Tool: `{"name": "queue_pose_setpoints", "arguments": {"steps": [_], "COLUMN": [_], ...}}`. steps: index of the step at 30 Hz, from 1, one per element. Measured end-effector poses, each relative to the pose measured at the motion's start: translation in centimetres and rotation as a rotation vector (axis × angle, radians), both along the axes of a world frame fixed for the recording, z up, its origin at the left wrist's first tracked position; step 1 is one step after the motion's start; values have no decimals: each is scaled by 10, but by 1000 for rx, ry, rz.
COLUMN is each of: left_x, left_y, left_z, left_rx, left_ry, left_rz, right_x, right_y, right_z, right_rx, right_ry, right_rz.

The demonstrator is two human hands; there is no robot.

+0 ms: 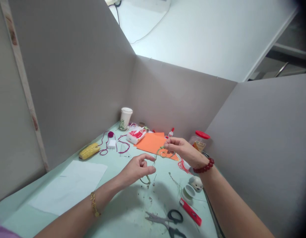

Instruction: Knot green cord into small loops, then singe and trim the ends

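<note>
A thin green wire (159, 152) is pinched together by the fingers (169, 142) of the right hand (185, 152) just above the orange paper (153, 142), while the fingers (149, 159) of the left hand (136, 170) are held apart beside the wire, nearer the viewer. Scissors (173, 219), a red utility knife (190, 211) and a tape roll (188, 191) lie on the bench (113, 165) on the near side of the orange paper; a red-lidded jar (199, 140) stands beyond its right corner, and a paper cup (125, 118) beyond its left.

Left hand (136, 170) raised, fingers (149, 158) slightly parted, right hand (184, 152) facing it, pinching
</note>
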State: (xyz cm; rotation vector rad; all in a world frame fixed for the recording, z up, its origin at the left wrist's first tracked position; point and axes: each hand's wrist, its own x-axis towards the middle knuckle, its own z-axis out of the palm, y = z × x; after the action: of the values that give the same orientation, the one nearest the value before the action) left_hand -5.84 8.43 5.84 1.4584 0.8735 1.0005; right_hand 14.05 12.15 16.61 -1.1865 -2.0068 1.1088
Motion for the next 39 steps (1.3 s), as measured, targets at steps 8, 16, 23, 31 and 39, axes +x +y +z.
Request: {"name": "queue_pose_setpoints", "arguments": {"steps": [8, 16, 23, 31, 39], "left_x": [0, -3, 3, 3, -3], "left_y": [-1, 2, -6, -9, -5], "left_z": [1, 3, 6, 8, 9], "left_rx": [-79, -6, 58, 192, 198], "left_ry": [-15, 30, 110, 272, 211], "left_rz": [-74, 49, 113, 200, 130], "right_x": [4, 15, 5, 1, 6], "right_y": [-1, 0, -7, -8, -5], "right_z": [-2, -10, -15, -20, -24], "right_rx": [5, 3, -23, -79, -100], "right_ry": [-8, -11, -7, 10, -64], "right_rz": [-25, -38, -42, -8, 36]}}
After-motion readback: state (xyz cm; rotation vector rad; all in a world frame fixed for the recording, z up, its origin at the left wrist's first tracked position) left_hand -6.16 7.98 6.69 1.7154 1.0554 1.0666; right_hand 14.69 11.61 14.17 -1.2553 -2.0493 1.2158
